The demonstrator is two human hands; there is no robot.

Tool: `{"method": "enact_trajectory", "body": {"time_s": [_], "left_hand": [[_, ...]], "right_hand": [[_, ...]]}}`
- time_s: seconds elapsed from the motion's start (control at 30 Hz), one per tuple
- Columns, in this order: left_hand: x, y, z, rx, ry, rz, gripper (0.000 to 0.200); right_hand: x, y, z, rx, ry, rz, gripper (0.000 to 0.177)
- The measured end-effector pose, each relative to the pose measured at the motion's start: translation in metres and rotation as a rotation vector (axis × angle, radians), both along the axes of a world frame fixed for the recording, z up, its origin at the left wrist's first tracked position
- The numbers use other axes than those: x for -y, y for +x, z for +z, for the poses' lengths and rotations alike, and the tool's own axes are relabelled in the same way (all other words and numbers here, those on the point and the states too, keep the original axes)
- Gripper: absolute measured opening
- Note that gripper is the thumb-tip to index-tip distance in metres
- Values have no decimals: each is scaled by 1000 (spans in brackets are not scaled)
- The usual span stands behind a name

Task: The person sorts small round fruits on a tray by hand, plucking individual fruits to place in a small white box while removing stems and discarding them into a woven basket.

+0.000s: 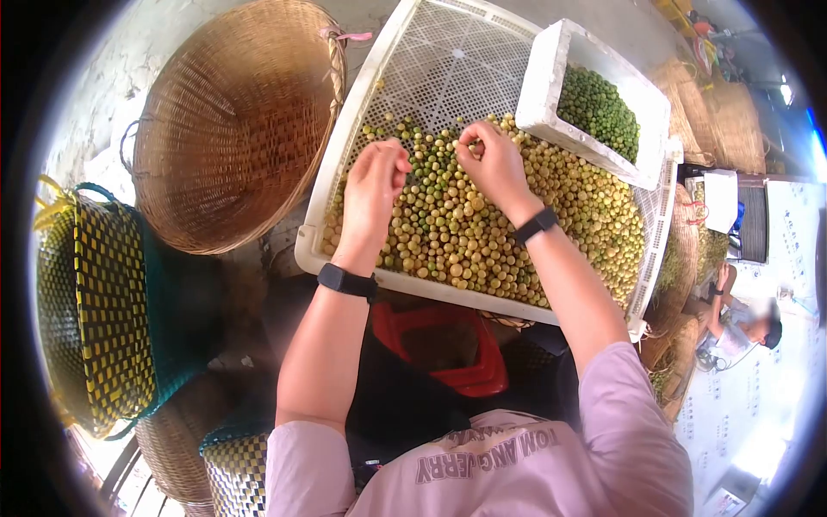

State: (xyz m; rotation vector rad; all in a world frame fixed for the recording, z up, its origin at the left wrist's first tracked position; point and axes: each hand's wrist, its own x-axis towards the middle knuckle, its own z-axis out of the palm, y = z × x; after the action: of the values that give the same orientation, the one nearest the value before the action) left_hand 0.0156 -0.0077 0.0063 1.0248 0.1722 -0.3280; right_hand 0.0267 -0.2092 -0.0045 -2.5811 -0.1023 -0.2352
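Small round fruits (465, 231), yellowish and green, lie spread over a white plastic mesh tray (457, 53). Over the tray's left part, my left hand (376, 185) is closed, with the fingers curled toward the thumb; whatever it may hold is hidden. My right hand (494, 165) is to its right, thumb and forefinger pinched together just above the fruits. I cannot make out what is between those fingertips. Greener fruits lie between the two hands. A white foam box (536, 90) holding small green fruits (599, 112) stands on the tray's far right corner.
A large wicker basket (237, 121) stands left of the tray. Yellow-and-black woven baskets (112, 302) are at the lower left. A red plastic stool (474, 379) sits below the tray's near edge. Another person (732, 323) works at the right, beside more baskets (728, 129).
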Motion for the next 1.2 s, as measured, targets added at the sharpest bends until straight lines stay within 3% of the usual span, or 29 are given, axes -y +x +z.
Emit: {"method": "enact_trajectory", "body": {"time_s": [0.07,0.13,0.2,0.33,0.47,0.67,0.8,0.9,0.97,1.07,1.2], "left_hand": [[5,-3,0,-24,136,-27,18],[13,-7,-10,115,314,-182,17],[19,-9,-12,136,292,-235,19],[24,-15,-5,70,301,-322,17],[18,-10,-4,-116,23,-143,10],[3,1,-2,-167,-73,-30,13],[3,2,-6,-209,-82,-30,12],[9,-1,-8,-168,113,-125,15],[16,-6,-8,-169,80,-186,15],[24,-11,-16,-168,-1,-280,16],[28,-19,-11,-210,-36,-264,16]], "right_hand": [[-12,-21,22,-74,302,-8,9],[-20,-36,27,25,352,38,13],[-24,-52,38,-26,416,35,13],[-10,-64,36,-18,228,9,11],[10,-34,14,41,88,-81,5],[-5,14,-15,-56,-172,-129,15],[-9,20,-19,-36,-83,-111,9],[-18,2,-7,56,112,-120,10],[-27,-19,7,84,211,-70,11],[-45,-48,22,124,182,-109,10],[-39,-65,28,240,44,10,10]]}}
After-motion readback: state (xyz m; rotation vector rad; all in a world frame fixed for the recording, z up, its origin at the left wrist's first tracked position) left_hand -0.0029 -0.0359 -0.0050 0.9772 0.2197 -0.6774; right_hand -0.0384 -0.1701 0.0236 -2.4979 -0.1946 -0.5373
